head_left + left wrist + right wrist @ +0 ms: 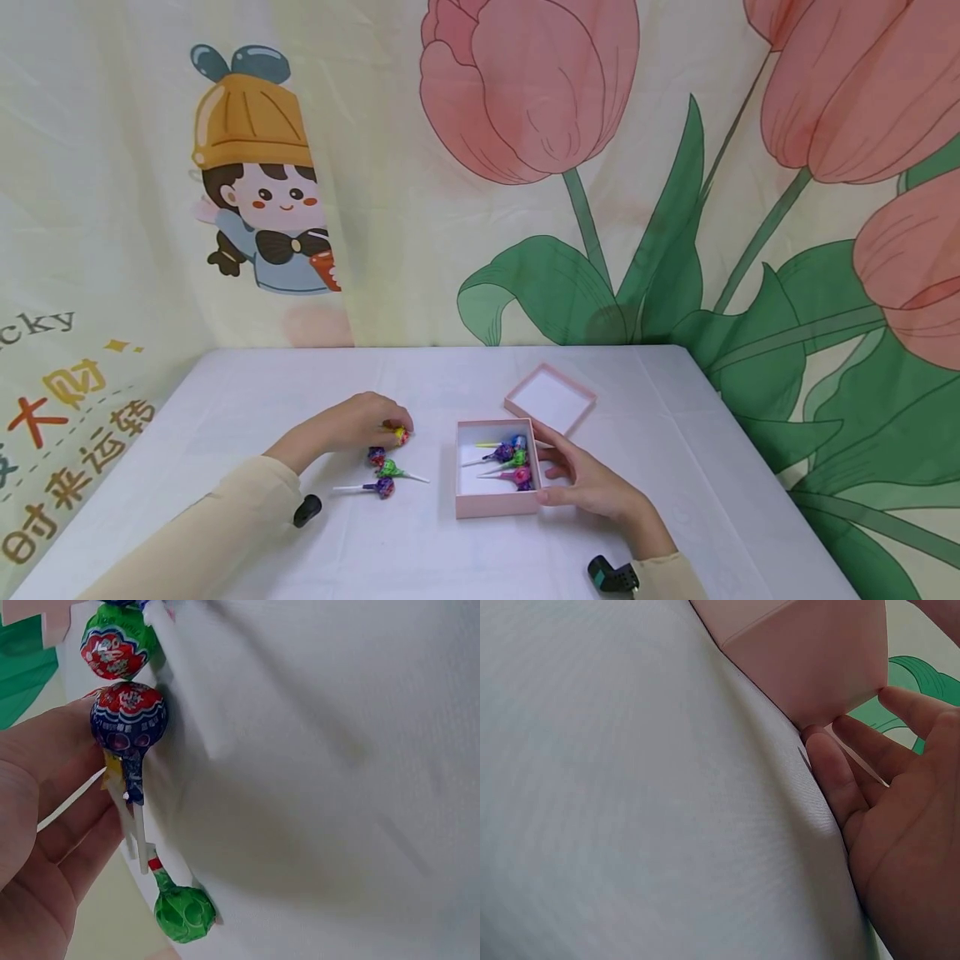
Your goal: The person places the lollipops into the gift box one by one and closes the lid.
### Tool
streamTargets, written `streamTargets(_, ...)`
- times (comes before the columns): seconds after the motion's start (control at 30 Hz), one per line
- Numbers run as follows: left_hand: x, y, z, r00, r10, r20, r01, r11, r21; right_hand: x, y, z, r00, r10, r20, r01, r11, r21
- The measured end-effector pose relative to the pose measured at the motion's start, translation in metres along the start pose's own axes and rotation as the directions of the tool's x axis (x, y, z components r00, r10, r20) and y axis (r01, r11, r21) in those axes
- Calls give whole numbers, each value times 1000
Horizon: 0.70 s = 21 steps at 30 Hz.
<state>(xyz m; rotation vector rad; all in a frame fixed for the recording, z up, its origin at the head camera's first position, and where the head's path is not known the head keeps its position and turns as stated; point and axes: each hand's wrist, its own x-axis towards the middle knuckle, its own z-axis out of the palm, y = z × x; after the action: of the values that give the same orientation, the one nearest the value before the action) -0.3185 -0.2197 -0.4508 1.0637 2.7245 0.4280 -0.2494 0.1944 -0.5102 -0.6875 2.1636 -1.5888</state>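
Observation:
My left hand (366,421) pinches a yellow-and-red lollipop (402,435) at the left of the table. In the left wrist view its yellow wrapper shows behind a blue-and-red lollipop (129,716). Below that hand lie a green lollipop (387,468) and a purple one (385,487), sticks pointing opposite ways. Against the right side of an open pink box (495,506) rests my right hand (592,479), its fingertips touching the wall near the corners. Several lollipops (517,458) lie inside the box, sticks mostly to the left.
Behind the box, to the right, a pink-rimmed lid (551,400) lies with its white inside up. Another green lollipop (184,913) lies near my left hand. The white-covered table (405,550) ends at a tulip-printed curtain (390,208).

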Motion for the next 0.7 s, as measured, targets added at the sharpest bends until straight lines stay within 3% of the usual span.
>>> streamTargets(0.1, 1, 2, 1, 1000, 18, -9, -18, 1000, 6, 0, 1, 0, 1000, 10, -6, -10, 1000, 1)
streamTargets(0.33, 3, 8, 3, 999, -36, -41, 38, 998, 54, 0, 1, 0, 1000, -7, 11, 8, 1000, -5)
streamTargets(0.7, 8, 29, -3, 981, -51, -186, 68, 994, 88, 1, 3, -1, 1000, 9, -4, -9, 1000, -6)
